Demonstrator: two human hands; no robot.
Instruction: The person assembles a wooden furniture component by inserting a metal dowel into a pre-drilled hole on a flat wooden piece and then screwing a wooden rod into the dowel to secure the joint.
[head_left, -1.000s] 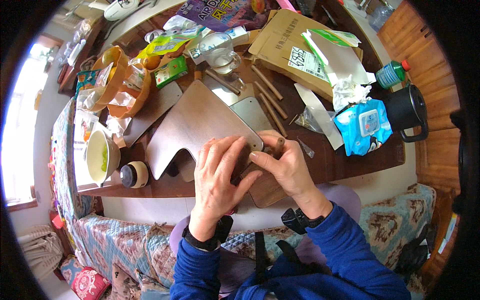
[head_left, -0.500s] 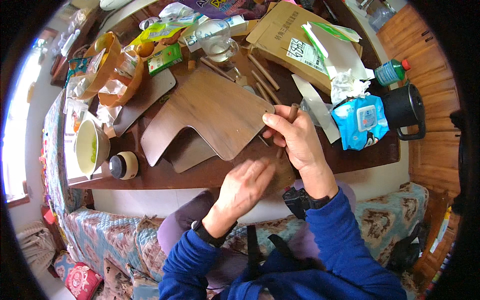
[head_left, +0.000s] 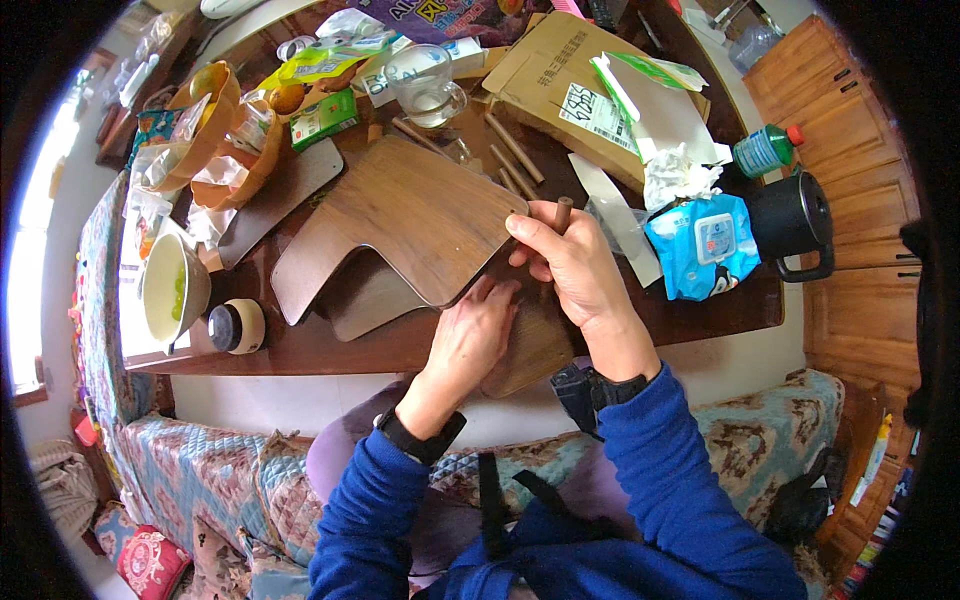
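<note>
A brown wood-grain board (head_left: pixel 420 215) with an angular cutout is tilted above the table. My right hand (head_left: pixel 570 265) grips its right corner, thumb on top. A short brown dowel (head_left: pixel 563 212) pokes up from the same hand, between thumb and fingers. Below the board's front edge is my left hand (head_left: pixel 468 335), fingers curled, the tips partly tucked under the edge; whatever they pinch is hidden. Another board (head_left: pixel 380 300) shows beneath the first, and a further brown panel (head_left: pixel 530 350) lies under my hands at the table's front edge.
More dowels (head_left: pixel 515 150) lie behind the board beside a glass mug (head_left: pixel 428 90). A cardboard box (head_left: pixel 570 85), blue wipes pack (head_left: pixel 705 245) and black jug (head_left: pixel 795 220) stand right. Leftward are a dark panel (head_left: pixel 280 200), orange bowls (head_left: pixel 205 130) and a white bowl (head_left: pixel 172 290).
My left hand has moved up and left to the board's front edge. My right hand keeps its grip on the board corner and dowel, with the dowel now more upright.
</note>
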